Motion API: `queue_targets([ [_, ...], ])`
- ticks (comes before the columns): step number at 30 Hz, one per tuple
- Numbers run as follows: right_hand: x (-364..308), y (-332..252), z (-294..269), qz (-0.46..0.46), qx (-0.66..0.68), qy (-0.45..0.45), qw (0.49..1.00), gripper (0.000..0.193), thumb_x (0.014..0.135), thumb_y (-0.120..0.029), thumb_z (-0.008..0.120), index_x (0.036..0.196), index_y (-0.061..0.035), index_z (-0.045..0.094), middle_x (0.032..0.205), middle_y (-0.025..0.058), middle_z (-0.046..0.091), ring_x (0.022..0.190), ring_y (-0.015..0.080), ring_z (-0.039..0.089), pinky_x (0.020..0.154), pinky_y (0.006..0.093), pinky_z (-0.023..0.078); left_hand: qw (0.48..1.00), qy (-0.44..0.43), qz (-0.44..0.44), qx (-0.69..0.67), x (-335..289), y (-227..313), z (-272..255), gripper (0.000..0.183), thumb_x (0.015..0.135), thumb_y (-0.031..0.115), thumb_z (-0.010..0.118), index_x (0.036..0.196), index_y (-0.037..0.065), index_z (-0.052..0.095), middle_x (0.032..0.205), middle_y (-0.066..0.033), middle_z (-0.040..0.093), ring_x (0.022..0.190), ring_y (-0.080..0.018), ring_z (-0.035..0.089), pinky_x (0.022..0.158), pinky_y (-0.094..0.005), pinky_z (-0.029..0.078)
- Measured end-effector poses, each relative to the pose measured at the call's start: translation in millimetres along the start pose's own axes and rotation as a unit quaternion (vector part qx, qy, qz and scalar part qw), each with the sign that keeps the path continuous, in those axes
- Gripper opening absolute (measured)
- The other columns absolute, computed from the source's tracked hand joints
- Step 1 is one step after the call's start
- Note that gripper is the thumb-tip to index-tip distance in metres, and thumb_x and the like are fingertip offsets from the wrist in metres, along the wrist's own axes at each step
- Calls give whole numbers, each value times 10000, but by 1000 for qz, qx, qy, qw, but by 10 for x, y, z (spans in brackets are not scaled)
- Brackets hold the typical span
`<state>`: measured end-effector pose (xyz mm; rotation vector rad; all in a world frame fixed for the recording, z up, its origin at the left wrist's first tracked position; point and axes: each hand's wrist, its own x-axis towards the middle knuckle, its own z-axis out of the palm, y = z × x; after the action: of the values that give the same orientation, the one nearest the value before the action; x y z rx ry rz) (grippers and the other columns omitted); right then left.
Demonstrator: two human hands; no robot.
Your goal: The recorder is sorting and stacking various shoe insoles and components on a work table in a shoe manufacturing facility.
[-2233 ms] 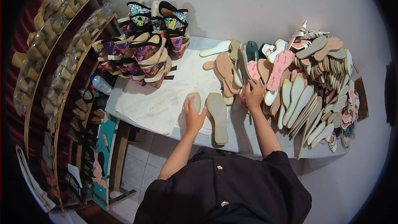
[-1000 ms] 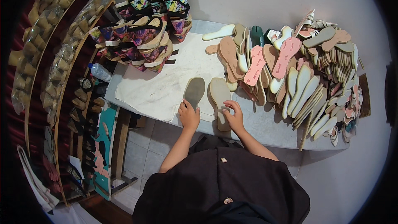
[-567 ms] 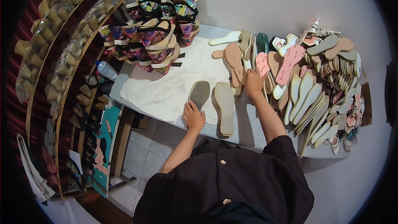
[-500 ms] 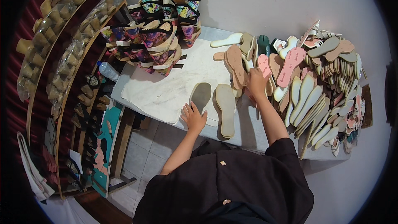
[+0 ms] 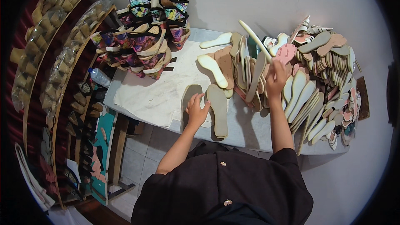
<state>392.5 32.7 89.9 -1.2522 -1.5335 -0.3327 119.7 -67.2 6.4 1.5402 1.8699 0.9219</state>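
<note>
My right hand (image 5: 276, 78) is closed around the lower end of a cream shoe sole (image 5: 254, 38), raised edge-on above a pile of soles. A grey sole (image 5: 257, 78) stands steeply tilted beside that hand; whether the hand also grips it I cannot tell. My left hand (image 5: 197, 109) is open, fingers apart, over a grey sole (image 5: 192, 92) that it partly covers. Just right of it, another grey sole (image 5: 217, 112) lies near the table's front edge. A cream sole (image 5: 213, 71) rests across tan soles (image 5: 225, 61) at the pile's left side.
Floral wedge shoes (image 5: 146, 43) are stacked at the table's back left, by a white sheet (image 5: 141, 96). More soles (image 5: 306, 96) and straps crowd the right side. At left, racks hold wooden-looking shoe forms (image 5: 62, 56) and a plastic bottle (image 5: 100, 77).
My right hand has risen from the pile with the cream sole. Another cream sole now lies over the tan soles. My left hand stays by the grey soles. The view has shifted slightly.
</note>
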Motion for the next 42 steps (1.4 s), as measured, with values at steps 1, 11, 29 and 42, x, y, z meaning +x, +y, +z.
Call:
queue_targets([
  [1, -80, -187, -63, -22, 10, -21, 999, 355, 784, 18, 529, 1101, -119, 611, 1064, 82, 623, 1078, 270, 545, 1019, 551, 190, 1000, 0, -1, -1, 15, -47, 35, 470, 823, 374, 590, 1211, 121, 508, 1328, -156, 390, 1274, -286, 316, 1007, -499, 226],
  [11, -1434, -1246, -415, -14, 169, -338, 926, 543, 678, -258, 721, 1173, -116, 550, 1258, 135, 483, 1162, 270, 465, 992, 582, 210, 822, -201, -111, -521, -130, 91, 91, 311, 957, 194, 432, 1219, 29, 412, 1154, -112, 548, 1037, -176, 548, 868, -316, 465],
  [29, -2044, -1068, -373, 232, 156, -381, 881, 684, 762, -225, 637, 1332, 12, 341, 1274, 248, 424, 1220, 394, 377, 1004, 545, 247, 996, -27, 62, 50, -376, -400, 133, 507, 850, 258, 538, 1325, 134, 414, 1395, -196, 283, 1318, -372, 206, 1040, -556, 156],
  [42, -2126, -1162, -229, 233, 93, -409, 877, 694, 785, -255, 617, 1347, -1, 298, 1309, 248, 375, 1245, 398, 343, 1007, 616, 174, 989, 20, 76, 127, 383, -252, 138, 420, 812, 321, 578, 1194, 153, 521, 1360, -157, 338, 1296, -319, 242, 990, -600, 101],
])
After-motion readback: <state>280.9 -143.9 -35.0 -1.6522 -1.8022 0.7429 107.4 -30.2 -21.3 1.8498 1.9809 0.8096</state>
